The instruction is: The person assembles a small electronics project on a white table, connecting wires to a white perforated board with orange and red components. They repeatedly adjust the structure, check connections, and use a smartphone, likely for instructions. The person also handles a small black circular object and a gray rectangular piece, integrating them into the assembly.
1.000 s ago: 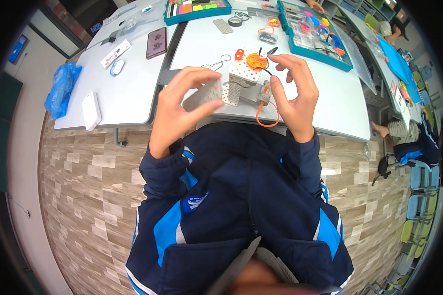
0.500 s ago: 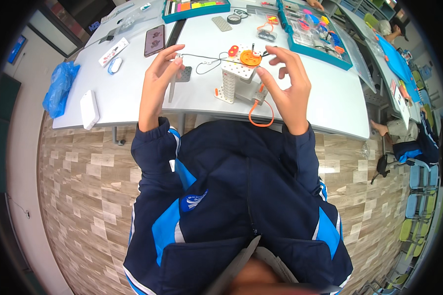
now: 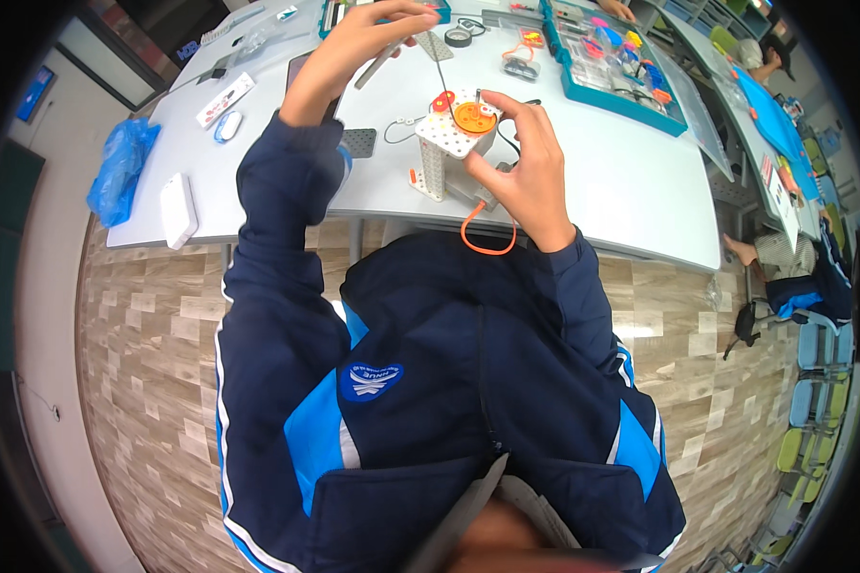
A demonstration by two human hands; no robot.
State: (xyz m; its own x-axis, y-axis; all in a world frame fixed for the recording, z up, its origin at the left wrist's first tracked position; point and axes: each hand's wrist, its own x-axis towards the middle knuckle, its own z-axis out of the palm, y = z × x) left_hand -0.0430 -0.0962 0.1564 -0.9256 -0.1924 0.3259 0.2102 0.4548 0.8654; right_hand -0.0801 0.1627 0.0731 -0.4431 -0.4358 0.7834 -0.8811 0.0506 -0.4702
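Note:
A white perforated building-block model [image 3: 434,172] stands near the table's front edge. On its top are an orange pulley wheel [image 3: 472,117] and a red piece [image 3: 442,101]; an orange cable [image 3: 490,252] loops from its lower side. My right hand [image 3: 537,177] is closed around the model's right side, thumb low and index finger beside the wheel. Up and to the left, my left hand [image 3: 355,55] is closed on a thin grey strip [image 3: 379,65]. A dark string [image 3: 440,73] runs taut from near its fingertips down to the model's top.
A dark grey perforated plate [image 3: 358,143] lies left of the model. A teal parts box [image 3: 631,113] stands at the right, with a roll of black tape [image 3: 458,37] at the back. At left are a blue plastic bag [image 3: 122,174] and white box [image 3: 176,212]. Another person's hand [image 3: 621,10] shows behind.
My left hand has moved up and away with the strip, and the string now rises steeply. My right hand has moved left and closed on the model, which has shifted and turned slightly.

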